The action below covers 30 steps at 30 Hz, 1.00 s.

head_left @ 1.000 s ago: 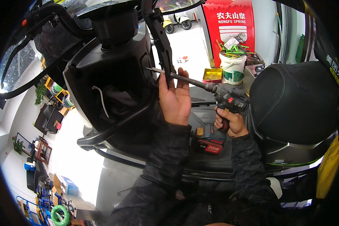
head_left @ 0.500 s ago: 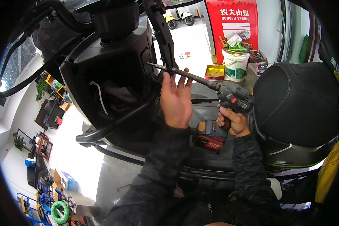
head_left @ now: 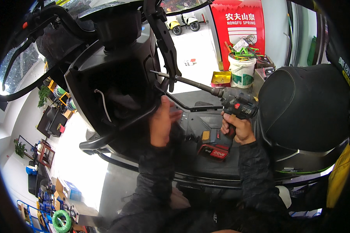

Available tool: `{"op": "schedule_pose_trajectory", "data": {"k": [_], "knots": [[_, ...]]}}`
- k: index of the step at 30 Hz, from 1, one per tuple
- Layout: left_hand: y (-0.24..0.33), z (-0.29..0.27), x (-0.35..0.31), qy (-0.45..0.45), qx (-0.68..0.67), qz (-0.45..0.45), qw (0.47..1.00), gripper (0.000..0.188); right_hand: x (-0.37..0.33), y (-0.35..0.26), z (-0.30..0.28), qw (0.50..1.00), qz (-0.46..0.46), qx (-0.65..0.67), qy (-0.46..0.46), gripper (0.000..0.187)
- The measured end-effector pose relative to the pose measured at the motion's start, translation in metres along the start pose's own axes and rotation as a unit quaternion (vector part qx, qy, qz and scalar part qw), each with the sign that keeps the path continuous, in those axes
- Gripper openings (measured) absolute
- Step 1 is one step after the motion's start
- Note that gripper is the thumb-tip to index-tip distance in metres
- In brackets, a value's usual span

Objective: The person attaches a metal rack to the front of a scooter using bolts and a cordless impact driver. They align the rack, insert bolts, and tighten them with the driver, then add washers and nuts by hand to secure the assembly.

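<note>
My right hand (head_left: 239,128) is wrapped round the grip of a cordless impact driver (head_left: 240,104), dark grey with a red and black battery (head_left: 214,149) at its foot. A long metal extension (head_left: 200,84) runs from the driver to the left and ends in a thin bit (head_left: 158,73). The bit's tip is at the black front panel (head_left: 116,70) of a scooter; whether it touches a screw there I cannot tell. Below the extension, my left hand (head_left: 161,124) is held off the tool, fingers apart and slightly blurred, near the scooter's black bar, holding nothing.
The scooter's black seat (head_left: 305,105) stands to the right of the driver, with the dark footboard (head_left: 198,122) below it. A white bucket of tools (head_left: 242,73) and a yellow tray (head_left: 221,79) are farther back. Boxes and a green hose coil (head_left: 62,221) lie at lower left.
My left hand has moved down and left, away from the extension it was beside. The driver stays in my right hand, its bit still at the front panel. The view has shifted slightly.
</note>
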<state>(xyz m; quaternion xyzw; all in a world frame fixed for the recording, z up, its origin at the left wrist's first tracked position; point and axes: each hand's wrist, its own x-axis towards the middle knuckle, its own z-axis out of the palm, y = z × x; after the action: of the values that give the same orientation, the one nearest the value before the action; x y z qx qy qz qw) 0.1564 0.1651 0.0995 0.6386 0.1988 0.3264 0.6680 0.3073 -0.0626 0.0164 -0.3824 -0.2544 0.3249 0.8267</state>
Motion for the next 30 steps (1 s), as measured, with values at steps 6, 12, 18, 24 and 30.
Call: {"op": "schedule_pose_trajectory", "data": {"k": [6, 12, 18, 24, 30], "knots": [[-0.004, 0.014, 0.009, 0.001, -0.099, 0.042, 0.994, 0.064, 0.0, 0.0, 0.001, 1.0, 0.0, 0.016, -0.005, 0.024], [0.002, 0.013, 0.009, 0.009, -0.105, 0.015, 0.994, 0.05, 0.003, 0.003, -0.005, 0.999, 0.009, 0.032, -0.015, 0.024], [0.006, 0.021, 0.005, 0.022, -0.128, 0.038, 0.991, 0.047, 0.004, 0.002, -0.01, 0.999, 0.012, 0.027, -0.018, 0.025], [0.009, 0.024, 0.006, 0.033, -0.136, 0.037, 0.989, 0.042, 0.003, 0.0, -0.008, 0.999, 0.011, 0.027, -0.02, 0.026], [0.009, 0.028, 0.005, 0.041, -0.148, 0.044, 0.987, 0.042, 0.004, -0.006, -0.008, 1.0, 0.002, 0.003, -0.021, 0.026]]}}
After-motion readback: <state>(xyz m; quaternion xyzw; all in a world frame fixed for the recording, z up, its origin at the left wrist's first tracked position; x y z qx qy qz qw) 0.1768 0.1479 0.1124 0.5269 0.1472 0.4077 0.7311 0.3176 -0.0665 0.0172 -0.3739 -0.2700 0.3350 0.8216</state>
